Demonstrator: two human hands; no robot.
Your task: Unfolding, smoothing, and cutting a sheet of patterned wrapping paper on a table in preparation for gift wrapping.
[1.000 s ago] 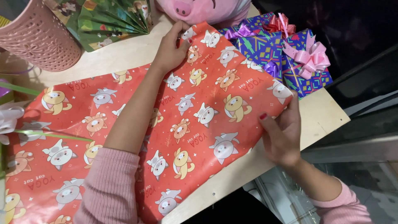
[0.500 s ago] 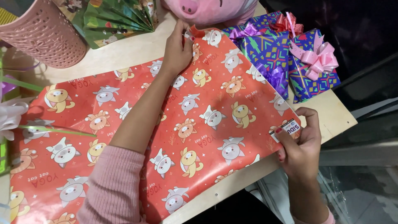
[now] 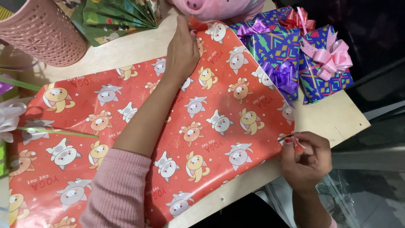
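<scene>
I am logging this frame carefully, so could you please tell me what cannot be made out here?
- Head view: the small object in the right hand is hidden by its fingers.
- The pink plush pig is cut off by the top edge.
- The wrapping paper beneath the left hand and forearm is covered.
- The pink basket runs off frame.

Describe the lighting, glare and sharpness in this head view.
Head view: even, soft light; faint sheen on the red wrapping paper; left hand and right hand sharp, with soft shadows; dark, dim area beyond the table edge; no obvious blur.
</scene>
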